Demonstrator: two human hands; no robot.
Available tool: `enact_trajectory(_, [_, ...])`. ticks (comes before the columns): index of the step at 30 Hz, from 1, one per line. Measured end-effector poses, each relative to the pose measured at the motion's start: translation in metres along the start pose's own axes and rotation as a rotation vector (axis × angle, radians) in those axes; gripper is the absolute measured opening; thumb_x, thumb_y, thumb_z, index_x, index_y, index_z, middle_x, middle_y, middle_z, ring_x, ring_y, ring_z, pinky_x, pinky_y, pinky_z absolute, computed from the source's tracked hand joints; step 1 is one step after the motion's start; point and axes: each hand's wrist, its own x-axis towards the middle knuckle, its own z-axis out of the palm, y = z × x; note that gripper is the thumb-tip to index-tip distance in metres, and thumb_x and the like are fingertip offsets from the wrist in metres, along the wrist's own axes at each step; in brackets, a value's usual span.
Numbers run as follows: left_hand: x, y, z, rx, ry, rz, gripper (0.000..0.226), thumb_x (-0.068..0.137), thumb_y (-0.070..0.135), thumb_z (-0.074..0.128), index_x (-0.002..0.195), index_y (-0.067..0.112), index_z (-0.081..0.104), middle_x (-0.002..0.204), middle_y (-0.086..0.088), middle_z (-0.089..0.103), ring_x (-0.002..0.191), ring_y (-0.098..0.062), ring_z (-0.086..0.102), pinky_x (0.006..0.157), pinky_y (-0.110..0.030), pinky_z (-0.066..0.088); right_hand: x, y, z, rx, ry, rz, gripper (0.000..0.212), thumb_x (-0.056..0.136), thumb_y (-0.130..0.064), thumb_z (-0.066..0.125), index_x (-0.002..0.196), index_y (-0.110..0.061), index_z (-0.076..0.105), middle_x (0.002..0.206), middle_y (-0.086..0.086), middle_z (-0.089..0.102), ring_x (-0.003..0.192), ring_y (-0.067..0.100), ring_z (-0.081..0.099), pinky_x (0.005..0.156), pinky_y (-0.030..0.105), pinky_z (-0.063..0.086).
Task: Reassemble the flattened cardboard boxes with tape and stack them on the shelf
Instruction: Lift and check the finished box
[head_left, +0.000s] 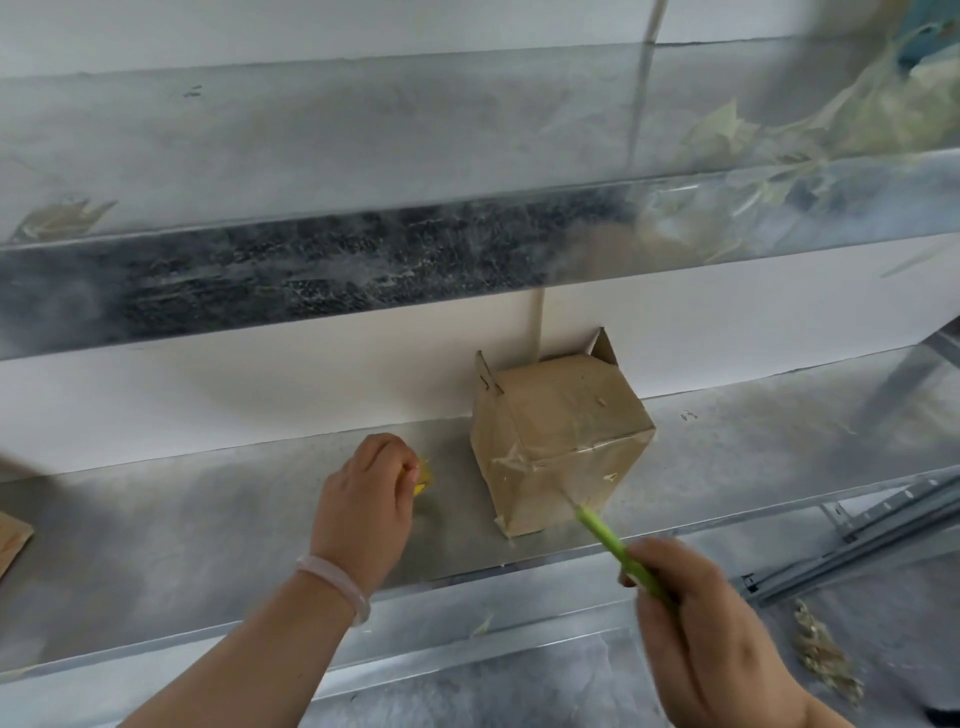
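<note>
Taped cardboard box is standing on the metal shelf, backing against the white wall, with two flaps sticking up at its rear corners. The left hand is resting on the shelf just left of the box and apart from it, curling round a small yellow item that is mostly hidden. A pale bracelet is sitting on that wrist. The right hand is gripping a slim green tool, its tip pointing at the box's lower front face; contact unclear. Crumpled tape scraps are lying on the upper shelf, right side. A brown cardboard piece is showing at the far left edge.
</note>
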Motion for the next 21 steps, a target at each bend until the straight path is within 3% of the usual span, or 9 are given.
enact_trajectory(3, [0.002, -0.005, 0.011, 0.079, 0.017, 0.047, 0.017, 0.087, 0.024, 0.044, 0.085, 0.017, 0.059, 0.094, 0.002, 0.060, 0.072, -0.021, 0.058, 0.067, -0.029, 0.041, 0.002, 0.030, -0.012, 0.075, 0.097, 0.106, 0.038, 0.096, -0.026, 0.044, 0.129, -0.041, 0.038, 0.108, -0.015, 0.057, 0.079, 0.000, 0.060, 0.070, 0.016, 0.048])
enact_trajectory(5, [0.000, -0.001, 0.018, 0.095, 0.015, 0.105, 0.020, 0.087, 0.026, 0.044, 0.084, 0.017, 0.063, 0.095, 0.004, 0.062, 0.076, -0.018, 0.059, 0.072, -0.028, 0.039, 0.013, 0.053, -0.016, 0.018, 0.101, 0.312, 0.040, 0.095, -0.018, 0.043, 0.126, -0.042, 0.039, 0.109, -0.008, 0.058, 0.082, 0.007, 0.059, 0.069, 0.022, 0.048])
enact_trajectory(9, [-0.027, 0.004, 0.033, 0.012, -0.020, 0.166, 0.018, 0.089, 0.026, 0.048, 0.082, 0.019, 0.064, 0.101, 0.007, 0.061, 0.088, -0.011, 0.054, 0.084, -0.025, 0.038, 0.030, 0.103, -0.015, -0.221, -0.184, 0.712, 0.040, 0.098, -0.008, 0.045, 0.135, -0.023, 0.044, 0.123, 0.007, 0.054, 0.094, 0.017, 0.051, 0.082, 0.037, 0.048])
enact_trajectory(12, [-0.049, 0.000, 0.048, 0.001, -0.085, 0.257, 0.017, 0.084, 0.017, 0.051, 0.072, 0.017, 0.063, 0.104, 0.005, 0.058, 0.087, -0.014, 0.056, 0.085, -0.025, 0.040, 0.042, 0.132, -0.010, -0.323, -0.318, 0.700, 0.041, 0.097, -0.006, 0.048, 0.135, -0.020, 0.049, 0.122, 0.010, 0.059, 0.094, 0.019, 0.050, 0.087, 0.043, 0.051])
enact_trajectory(14, [-0.059, -0.005, 0.056, 0.030, -0.141, 0.263, 0.017, 0.081, 0.013, 0.051, 0.069, 0.019, 0.061, 0.108, 0.005, 0.056, 0.087, -0.015, 0.060, 0.097, -0.026, 0.038, 0.047, 0.150, -0.005, -0.368, -0.411, 0.669, 0.040, 0.098, -0.007, 0.048, 0.136, -0.020, 0.052, 0.122, 0.010, 0.061, 0.099, 0.022, 0.053, 0.094, 0.043, 0.050])
enact_trajectory(16, [-0.061, -0.005, 0.056, 0.043, -0.188, 0.225, 0.015, 0.082, 0.017, 0.050, 0.074, 0.022, 0.061, 0.108, 0.006, 0.057, 0.089, -0.012, 0.061, 0.111, -0.025, 0.027, 0.047, 0.162, 0.001, -0.516, -0.552, 0.582, 0.043, 0.099, -0.014, 0.045, 0.141, -0.025, 0.048, 0.130, 0.003, 0.060, 0.111, 0.022, 0.052, 0.100, 0.039, 0.045])
enact_trajectory(18, [-0.061, -0.003, 0.049, 0.014, -0.238, 0.180, 0.013, 0.086, 0.028, 0.051, 0.090, 0.021, 0.062, 0.107, 0.006, 0.063, 0.094, -0.012, 0.062, 0.114, -0.021, 0.022, 0.049, 0.164, 0.004, -0.695, -0.663, 0.484, 0.047, 0.101, -0.027, 0.043, 0.147, -0.030, 0.038, 0.145, -0.003, 0.048, 0.129, 0.020, 0.042, 0.111, 0.037, 0.035])
enact_trajectory(19, [-0.061, 0.000, 0.044, 0.002, -0.243, 0.158, 0.021, 0.088, 0.035, 0.051, 0.099, 0.020, 0.061, 0.108, 0.005, 0.065, 0.099, -0.013, 0.062, 0.113, -0.021, 0.024, 0.050, 0.162, 0.004, -0.700, -0.653, 0.481, 0.049, 0.102, -0.031, 0.041, 0.150, -0.030, 0.033, 0.152, -0.003, 0.039, 0.138, 0.020, 0.033, 0.116, 0.037, 0.026])
enact_trajectory(21, [-0.057, 0.016, 0.032, -0.068, -0.175, 0.055, 0.039, 0.093, 0.051, 0.045, 0.112, 0.020, 0.060, 0.118, 0.006, 0.064, 0.113, -0.011, 0.058, 0.109, -0.025, 0.034, 0.055, 0.145, 0.002, -0.460, -0.473, 0.562, 0.050, 0.103, -0.031, 0.041, 0.152, -0.027, 0.030, 0.157, -0.002, 0.031, 0.144, 0.019, 0.025, 0.120, 0.037, 0.018])
